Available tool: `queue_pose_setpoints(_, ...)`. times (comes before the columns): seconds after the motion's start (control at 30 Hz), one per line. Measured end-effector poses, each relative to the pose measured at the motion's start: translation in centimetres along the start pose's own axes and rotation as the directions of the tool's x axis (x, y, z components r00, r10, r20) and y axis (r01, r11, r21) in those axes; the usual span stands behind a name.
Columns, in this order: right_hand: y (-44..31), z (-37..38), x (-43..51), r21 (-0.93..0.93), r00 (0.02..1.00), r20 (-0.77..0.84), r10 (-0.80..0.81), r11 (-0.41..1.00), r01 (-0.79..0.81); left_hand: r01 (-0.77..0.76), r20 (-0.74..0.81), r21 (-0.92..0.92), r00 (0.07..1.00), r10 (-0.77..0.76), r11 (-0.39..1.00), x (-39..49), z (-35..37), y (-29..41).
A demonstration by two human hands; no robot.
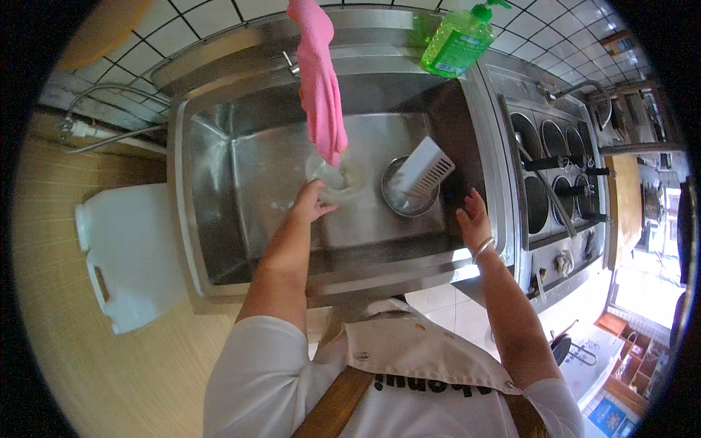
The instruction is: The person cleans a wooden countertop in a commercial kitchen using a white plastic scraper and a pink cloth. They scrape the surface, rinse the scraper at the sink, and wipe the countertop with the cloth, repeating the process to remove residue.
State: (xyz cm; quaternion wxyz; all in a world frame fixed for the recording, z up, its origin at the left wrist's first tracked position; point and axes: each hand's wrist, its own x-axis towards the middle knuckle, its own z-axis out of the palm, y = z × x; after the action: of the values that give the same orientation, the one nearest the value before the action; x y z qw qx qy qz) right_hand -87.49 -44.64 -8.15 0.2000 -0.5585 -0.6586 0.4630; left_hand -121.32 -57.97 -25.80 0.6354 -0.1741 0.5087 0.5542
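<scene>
In the stainless steel sink, my left hand is at the near left edge of a translucent bowl. Its fingers overlap the rim, and whether they grip it is unclear. A pink cloth hangs above, its lower tip overlapping the bowl in the view. My right hand is over the sink's right side with fingers apart and nothing in it. To its left stands a round metal bowl on the sink floor, with a white slotted plastic piece leaning in it.
A green pump bottle stands at the back right corner of the sink. Right of the sink is a unit with several round wells and black handles. A white plastic jug is on the left. A thin metal tap arches near the wells.
</scene>
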Motion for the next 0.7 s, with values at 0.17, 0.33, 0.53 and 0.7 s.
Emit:
queue_pose_setpoints(0.17,0.5,-1.6,-4.3,-0.637,0.945,0.193,-0.266,0.698,0.327,0.037,0.123,-0.144,0.992,-0.019,0.989,-1.0,-0.4,0.1)
queue_pose_setpoints(0.33,1.6,-1.6,-5.4,-0.679,0.923,0.209,-0.323,0.632,0.374,-0.005,0.175,-0.038,0.984,0.012,0.999,-2.6,0.5,0.4)
queue_pose_setpoints(0.53,1.0,-2.0,-5.2,-0.658,0.925,0.208,-0.318,0.654,0.373,-0.04,0.087,-0.019,0.995,0.041,0.999,-0.7,2.1,-0.4)
queue_pose_setpoints(0.7,0.8,-2.1,-5.4,-0.649,0.926,0.203,-0.319,0.664,0.371,-0.029,0.116,0.101,0.993,0.017,0.994,2.1,0.0,-1.3)
